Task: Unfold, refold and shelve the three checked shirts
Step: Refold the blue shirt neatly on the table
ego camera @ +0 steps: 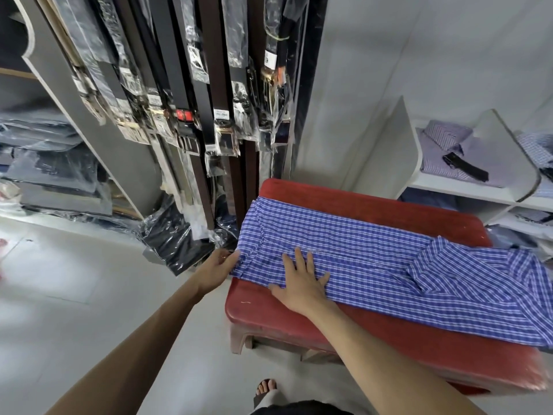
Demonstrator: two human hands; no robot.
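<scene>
While bagged clothes (45, 163) fill the shelves at the far left of the frame, pale floor (74, 295) lies open below them, lower left. Packaged belts (191, 94) hang down upper centre, their ends reaching nearly to the far left corner of the red stool (269, 313). Left hand (217, 269) at centre grips the blue checked shirt (374, 265) at its left edge, fingers curled round the hem, right at the stool's left rim. Right hand (302, 283) just beside it lies flat on the cloth, fingers straight and spread, pressing down. Shirt lies lengthwise across the stool, narrow folded strip, collar (431, 265) toward the right; its right end overhangs the stool's right edge. Red margin shows along near and far sides. White shelf (466, 193) at right of frame carries a folded lilac shirt (466, 151), black tag (465, 166) on top. Sandalled foot (266, 387) at bottom centre.
</scene>
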